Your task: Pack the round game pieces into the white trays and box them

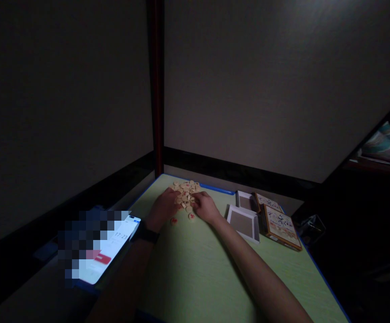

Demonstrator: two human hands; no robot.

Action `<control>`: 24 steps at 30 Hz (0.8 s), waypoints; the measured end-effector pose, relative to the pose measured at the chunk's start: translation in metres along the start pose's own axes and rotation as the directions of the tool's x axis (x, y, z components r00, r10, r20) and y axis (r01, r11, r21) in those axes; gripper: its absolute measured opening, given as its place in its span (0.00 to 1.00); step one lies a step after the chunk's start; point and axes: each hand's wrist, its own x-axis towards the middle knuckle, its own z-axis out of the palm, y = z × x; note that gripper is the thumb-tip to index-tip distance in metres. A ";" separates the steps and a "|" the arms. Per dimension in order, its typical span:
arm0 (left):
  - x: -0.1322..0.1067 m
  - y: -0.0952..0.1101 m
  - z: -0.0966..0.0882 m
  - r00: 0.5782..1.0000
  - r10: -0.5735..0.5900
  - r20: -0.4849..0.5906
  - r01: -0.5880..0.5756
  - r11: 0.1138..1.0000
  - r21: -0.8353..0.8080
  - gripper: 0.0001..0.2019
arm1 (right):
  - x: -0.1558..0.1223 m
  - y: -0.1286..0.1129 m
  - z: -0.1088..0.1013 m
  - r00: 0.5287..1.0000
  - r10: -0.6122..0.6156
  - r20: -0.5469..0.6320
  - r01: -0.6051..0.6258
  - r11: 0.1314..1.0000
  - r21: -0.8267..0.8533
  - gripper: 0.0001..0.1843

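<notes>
A heap of round wooden xiangqi pieces (pixel 185 187) lies near the far corner of the table, some with red or dark characters. My left hand (pixel 164 207) is at the heap's left side, fingers curled in against pieces there; its fingertips are partly hidden. From the right, my right hand (pixel 206 207) reaches in with thumb and fingers bent together at a piece on the heap's edge. Two pieces with red marks, a left one (pixel 174 221) and a right one (pixel 191 216), lie apart in front of the heap.
The pale green table (pixel 195 273) has a blue edge. At right are two shallow white box trays (pixel 244 224) and two printed boxes (pixel 280 224). A lit phone (pixel 114 246) showing 17:23 stands at left. Walls meet behind the table.
</notes>
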 end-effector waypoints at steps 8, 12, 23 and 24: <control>0.000 0.000 0.002 0.999 0.027 0.036 -0.029 0.999 0.039 0.16 | -0.005 -0.005 0.012 0.989 -0.074 -0.125 0.089 0.989 0.120 0.14; -0.001 0.002 0.000 1.000 -0.008 0.009 0.008 0.999 0.047 0.19 | -0.011 -0.003 0.011 0.981 -0.086 -0.176 0.115 0.980 0.163 0.18; -0.001 0.011 0.001 0.998 -0.003 -0.056 0.007 0.998 0.055 0.18 | -0.015 0.005 0.007 0.971 -0.092 -0.219 0.124 0.982 0.140 0.18; -0.001 0.008 0.000 0.998 -0.015 -0.058 0.018 0.998 0.059 0.17 | -0.016 0.003 0.007 0.971 -0.108 -0.215 0.139 0.981 0.133 0.17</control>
